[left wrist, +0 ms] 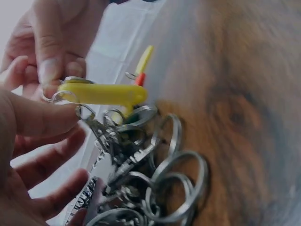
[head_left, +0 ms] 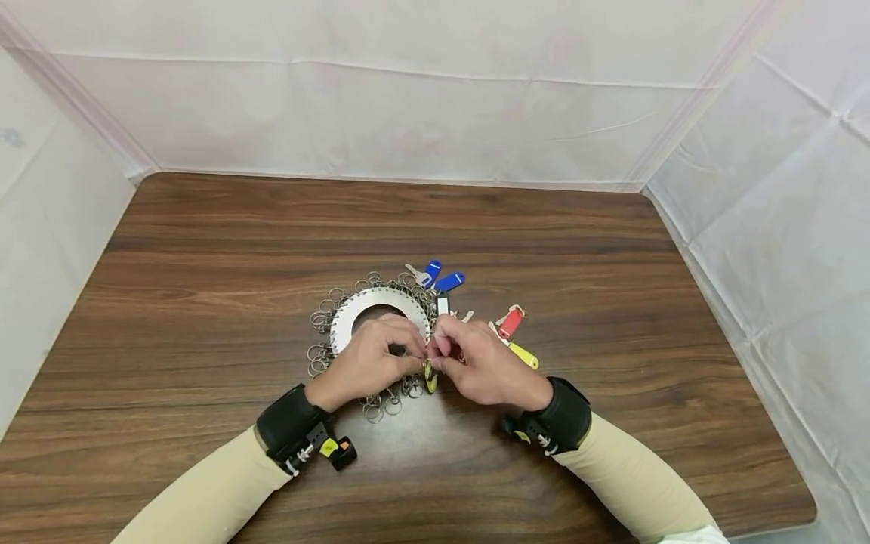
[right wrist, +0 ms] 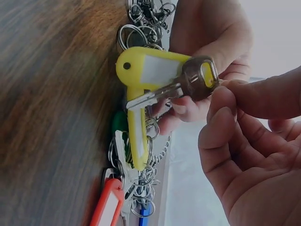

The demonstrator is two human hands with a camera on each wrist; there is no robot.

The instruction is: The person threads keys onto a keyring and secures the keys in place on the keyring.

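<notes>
While both hands meet at the near rim of the metal disc [head_left: 377,301] on the table [head_left: 204,287], a yellow key tag [right wrist: 141,89] with a key [right wrist: 162,94] is pinched between them; left hand [head_left: 367,361] fingertips are closed on its split ring [left wrist: 63,96], right hand [head_left: 479,366] likewise, thumb and forefinger; the tag's long axis runs away from the grip toward the ring pile [left wrist: 160,188]; spare tags [head_left: 510,323] lie right.

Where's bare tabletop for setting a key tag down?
Free: the table left of the metal disc, the far strip behind it, and the right side past the red tag. Crowded: around the disc, where both hands work.
</notes>
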